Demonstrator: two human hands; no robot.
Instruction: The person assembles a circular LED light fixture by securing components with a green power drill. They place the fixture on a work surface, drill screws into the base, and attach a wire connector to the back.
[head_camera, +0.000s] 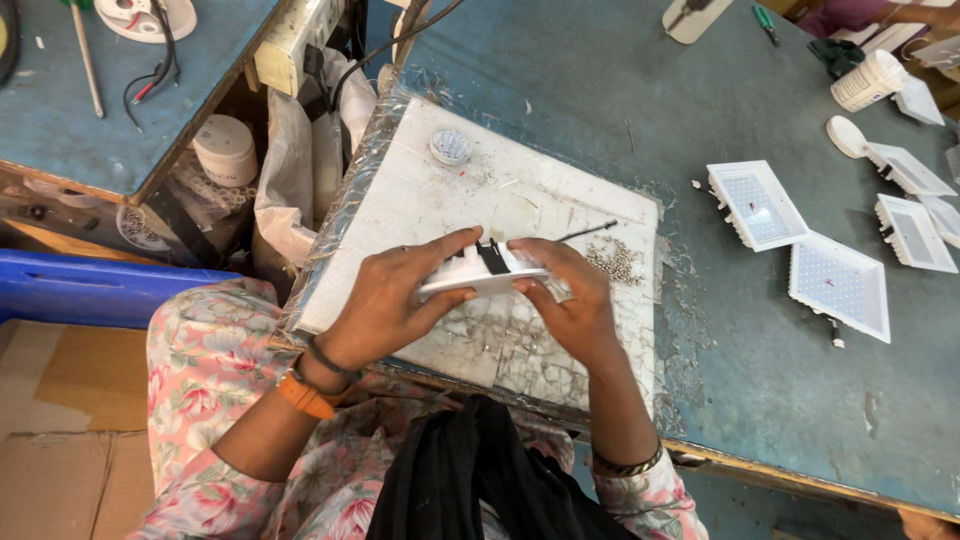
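Left hand (385, 300) and right hand (570, 300) pinched a white panel light (480, 272) edge-on above the white foam board (420, 200), fingers pressed together along its rim. Risk: its black clip (492, 256) could snap loose, scattering the screw pile (613, 262). Small round tin (451, 147) held tiny parts; exact kind unclear

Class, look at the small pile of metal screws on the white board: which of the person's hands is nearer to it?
Right. The right hand lies just beside the pile of screws, almost touching; the left hand is farther away, across the white fixture both hold.
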